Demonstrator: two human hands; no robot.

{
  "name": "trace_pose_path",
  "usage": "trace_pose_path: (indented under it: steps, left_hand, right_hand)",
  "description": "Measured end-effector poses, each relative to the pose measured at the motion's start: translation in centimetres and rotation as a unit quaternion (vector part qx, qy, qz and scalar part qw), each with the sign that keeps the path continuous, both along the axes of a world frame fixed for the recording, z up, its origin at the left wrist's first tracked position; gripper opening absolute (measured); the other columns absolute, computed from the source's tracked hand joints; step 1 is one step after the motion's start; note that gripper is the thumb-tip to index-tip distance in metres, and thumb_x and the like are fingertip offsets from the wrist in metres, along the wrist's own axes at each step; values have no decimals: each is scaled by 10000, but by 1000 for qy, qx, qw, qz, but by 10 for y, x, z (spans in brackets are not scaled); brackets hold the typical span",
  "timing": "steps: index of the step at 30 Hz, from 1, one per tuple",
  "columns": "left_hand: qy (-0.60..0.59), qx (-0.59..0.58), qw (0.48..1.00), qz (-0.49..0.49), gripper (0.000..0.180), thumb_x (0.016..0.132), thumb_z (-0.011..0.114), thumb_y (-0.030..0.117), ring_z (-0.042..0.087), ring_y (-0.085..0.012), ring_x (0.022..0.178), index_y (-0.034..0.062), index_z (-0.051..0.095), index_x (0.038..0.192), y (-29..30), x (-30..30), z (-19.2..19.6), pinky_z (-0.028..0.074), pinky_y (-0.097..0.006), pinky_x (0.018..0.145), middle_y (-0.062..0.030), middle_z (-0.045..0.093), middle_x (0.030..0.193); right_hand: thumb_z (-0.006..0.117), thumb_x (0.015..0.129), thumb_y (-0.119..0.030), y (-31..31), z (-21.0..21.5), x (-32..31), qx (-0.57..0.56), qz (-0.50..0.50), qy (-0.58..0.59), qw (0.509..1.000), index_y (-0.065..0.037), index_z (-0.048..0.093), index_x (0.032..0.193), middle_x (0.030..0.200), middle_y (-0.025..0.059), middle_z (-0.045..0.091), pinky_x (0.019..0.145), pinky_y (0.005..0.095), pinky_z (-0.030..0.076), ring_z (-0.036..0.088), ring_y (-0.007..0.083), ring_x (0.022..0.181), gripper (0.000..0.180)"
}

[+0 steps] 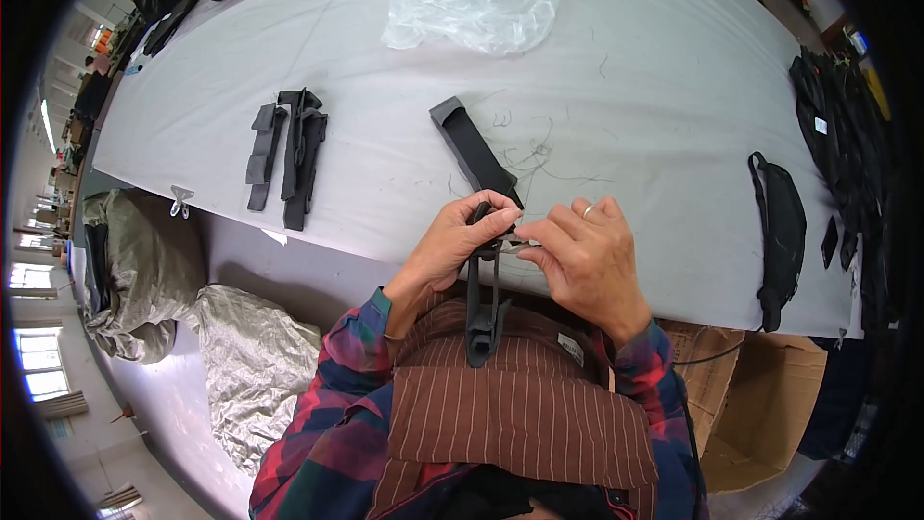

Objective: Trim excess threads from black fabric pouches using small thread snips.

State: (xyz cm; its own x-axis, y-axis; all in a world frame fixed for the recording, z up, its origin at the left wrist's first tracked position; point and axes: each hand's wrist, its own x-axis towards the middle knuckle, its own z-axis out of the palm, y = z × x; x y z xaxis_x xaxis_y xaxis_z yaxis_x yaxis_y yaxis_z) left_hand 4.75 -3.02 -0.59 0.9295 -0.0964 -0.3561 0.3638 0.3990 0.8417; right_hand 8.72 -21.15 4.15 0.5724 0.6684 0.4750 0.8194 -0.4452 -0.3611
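At the table's near edge, my left hand (452, 246) is closed, thumb and fingers pinching a black fabric strap (478, 323) whose lower part hangs down in front of the brown striped apron. Close against it, my right hand (589, 255) is closed too, its fingertips pressed together at the strap. A small pale, metal-looking bit shows between them, too hidden to name. Just beyond the hands lies a flat black strap piece (474, 146) with a folded far end; I cannot tell if it joins the held one. Loose dark threads (539, 152) are scattered beside it.
Several folded black strap pieces (303, 159) lie left on the grey-covered table (375, 164). A clear plastic bag (476, 0) sits at the back. A black waist bag (780, 236) and a heap of black bags (842, 135) lie right. An open cardboard box (770, 414) stands below.
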Motion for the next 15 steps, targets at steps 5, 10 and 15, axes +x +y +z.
trace_pose_path:
  steps: [5,10,15]
  left_hand:
    - [-1,24,1000,-8,214,884,672,254,497,-33,765,55,629,951,1,1,1,409,-193,677,34,567,825]
    - [7,50,999,-21,189,885,667,241,483,-32,751,60,624,919,1,2,3,398,-191,666,36,562,814]
    - [8,19,999,-26,178,889,659,240,486,-23,750,69,616,912,0,2,3,401,-185,664,47,559,816]
  right_hand:
    - [740,703,-185,-1,5,-3,-26,-10,-14,1000,-134,647,835,677,2,509,617,342,317,477,201,647,170]
    - [741,700,-186,0,2,0,-25,-8,-6,1000,-130,645,829,664,4,507,612,343,318,479,201,639,170]
    - [739,701,-206,-2,-1,6,-13,42,15,999,-144,637,780,674,-36,539,615,331,324,495,164,654,142]
